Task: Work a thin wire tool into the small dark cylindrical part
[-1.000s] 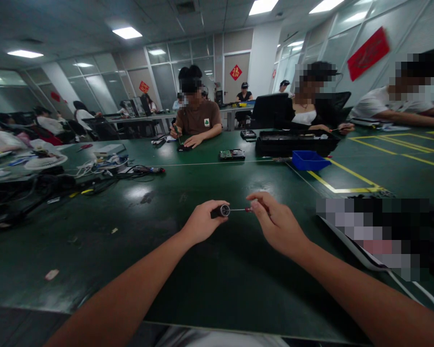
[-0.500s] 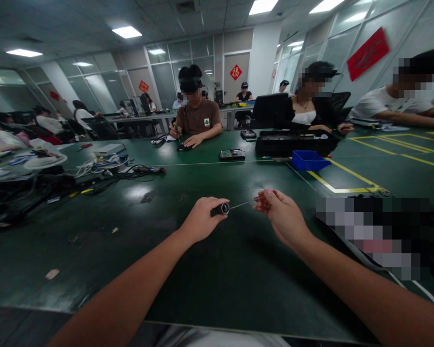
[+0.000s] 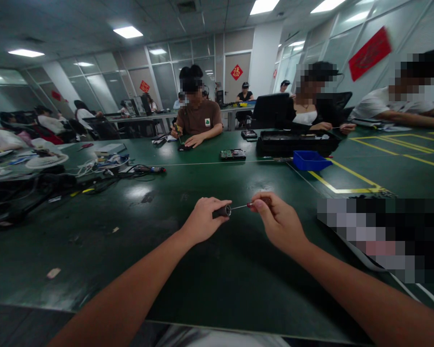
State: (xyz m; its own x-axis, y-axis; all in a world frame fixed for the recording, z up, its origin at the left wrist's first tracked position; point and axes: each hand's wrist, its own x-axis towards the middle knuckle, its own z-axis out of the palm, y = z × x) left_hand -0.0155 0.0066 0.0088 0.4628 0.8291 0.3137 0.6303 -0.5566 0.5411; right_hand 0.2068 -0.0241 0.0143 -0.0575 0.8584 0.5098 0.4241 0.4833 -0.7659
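Observation:
My left hand (image 3: 198,222) grips a short dark cylinder (image 3: 221,211) between thumb and fingers, its round metallic end turned to the right. In my right hand (image 3: 284,220) is a thin screwdriver (image 3: 239,207) with a reddish handle, held between thumb and fingers. The slim metal shaft points left, its far end at the rim of the cylinder. Whether the tip sits inside or only touches the rim, I cannot tell. Both hands are above the green tabletop (image 3: 217,284).
A blue bin (image 3: 311,161) and a long black tray (image 3: 298,144) stand ahead to the right. A circuit board (image 3: 233,154) lies in front. Cables (image 3: 112,168) and tools clutter the left. A person (image 3: 198,118) works opposite; a blurred-out object (image 3: 376,238) lies at right.
My right hand has turned and shifted slightly left, its fingers now wrapped further round the screwdriver handle. The handle is nearer the cylinder, and less shaft shows. My left hand has hardly moved.

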